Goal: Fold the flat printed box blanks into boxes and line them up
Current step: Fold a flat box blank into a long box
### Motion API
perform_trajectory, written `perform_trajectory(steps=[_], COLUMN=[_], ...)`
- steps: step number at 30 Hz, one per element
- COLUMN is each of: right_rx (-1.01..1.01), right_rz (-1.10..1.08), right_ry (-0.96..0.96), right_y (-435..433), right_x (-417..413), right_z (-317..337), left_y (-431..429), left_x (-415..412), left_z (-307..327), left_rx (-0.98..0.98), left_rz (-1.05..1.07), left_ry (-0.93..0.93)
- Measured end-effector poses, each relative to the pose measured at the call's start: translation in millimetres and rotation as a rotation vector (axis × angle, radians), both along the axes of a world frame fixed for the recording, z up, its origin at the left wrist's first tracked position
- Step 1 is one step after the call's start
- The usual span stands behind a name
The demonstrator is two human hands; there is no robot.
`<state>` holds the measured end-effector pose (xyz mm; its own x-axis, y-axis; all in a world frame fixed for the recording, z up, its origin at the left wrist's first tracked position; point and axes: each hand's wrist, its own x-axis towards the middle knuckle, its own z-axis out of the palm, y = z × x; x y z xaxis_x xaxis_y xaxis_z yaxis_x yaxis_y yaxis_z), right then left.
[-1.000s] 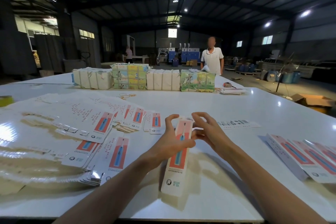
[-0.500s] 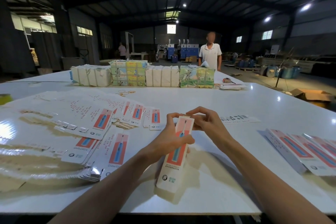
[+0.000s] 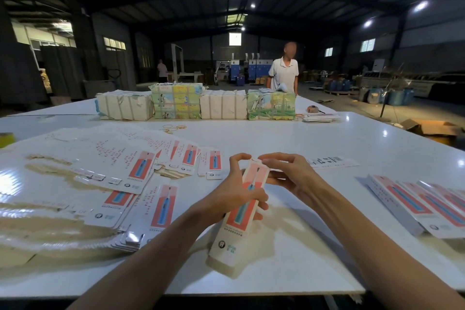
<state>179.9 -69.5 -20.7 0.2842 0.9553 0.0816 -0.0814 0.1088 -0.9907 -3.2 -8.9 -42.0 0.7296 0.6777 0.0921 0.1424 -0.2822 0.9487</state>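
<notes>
While the left hand [image 3: 234, 199] grips the box [image 3: 237, 219] over the table [image 3: 327, 246], the right hand [image 3: 289, 176] pinches its far end.
End closure seems the step in hand; next, tuck it square, then set it by the finished row [image 3: 427, 205].

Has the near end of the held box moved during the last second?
Yes. The box swung its near end left, toward the flat blanks.

view: head | worn at near edge of table [image 3: 276, 138] | faces forward and down | close over left hand [image 3: 234, 196], right hand [image 3: 289, 173] | hall [image 3: 201, 50] far
</notes>
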Motion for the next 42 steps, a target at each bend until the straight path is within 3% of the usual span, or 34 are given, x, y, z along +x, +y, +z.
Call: perform_trajectory(steps=[7, 13, 20, 27, 30, 33, 37, 40, 42], right_rx=[-0.026, 0.065, 0.150, 0.102, 0.050, -0.011, -0.037, 0.021, -0.004], right_rz=[0.034, 0.151, 0.057, 0.011, -0.094, -0.266, -0.103, -0.128, -0.166], right_ry=[-0.014, -0.024, -0.096, -0.168, -0.294, -0.643, -0.955, -1.204, -1.206], right_y=[-1.5, 1.9, 3.6, 6.0, 7.7, 7.3, 0.0, -3.8, -9.0], right_x=[1.4, -6.7, -13.8, -14.4, -21.1, -27.2, -46.3, -58.8, -60.6], right_z=[-0.9, -5.3, -13.8, -19.4, -21.0, -13.5, -7.0, -17.2, -18.2], left_y=[-2.4, 3.4, 4.1, 2.7, 2.8, 7.1, 6.0, 3.4, 4.3], left_x=[-1.5, -1.9, -1.5, 5.1, 11.5, 11.4, 1.0, 0.2, -2.7], left_z=[-1.6, -3.2, -4.6, -11.2, -10.3, 0.8, 11.7, 15.9, 18.9], left_rx=[-0.027, -0.087, -0.146, -0.249, -0.296, -0.475, -0.754, -0.707, -0.509], left_rz=[-0.031, 0.042, 0.089, 0.105, 0.177, 0.306, 0.185, 0.133, 0.174], left_ry=[-0.018, -0.127, -0.151, -0.183, -0.262, -0.513, -0.718, -0.659, -0.442])
